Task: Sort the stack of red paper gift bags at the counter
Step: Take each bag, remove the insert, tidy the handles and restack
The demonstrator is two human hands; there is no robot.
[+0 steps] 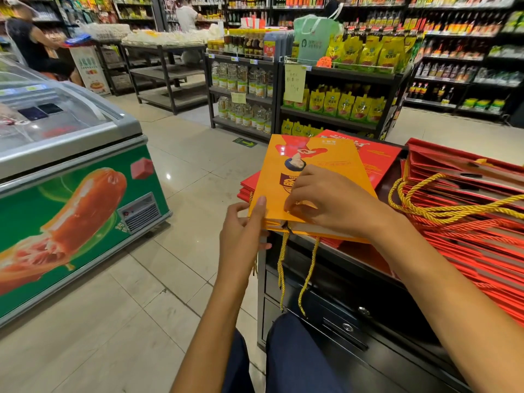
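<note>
Your left hand (243,231) pinches the near left corner of the orange gift bag (309,177), thumb on top, fingers curled beneath. Your right hand (331,202) rests on its face with fingers bent at the near edge (its yellow cord handles (295,276) dangle below them). Beyond your fingers lie flat red bags (377,160); right of them, the big stack of red bags (470,211) covers the table (354,279).

Glossy beige tiled floor (181,165) of a shop aisle, green chest freezer (71,194) with glass lid at left, dark metal shelving (334,114) stocked with yellow packets and bottles behind.
</note>
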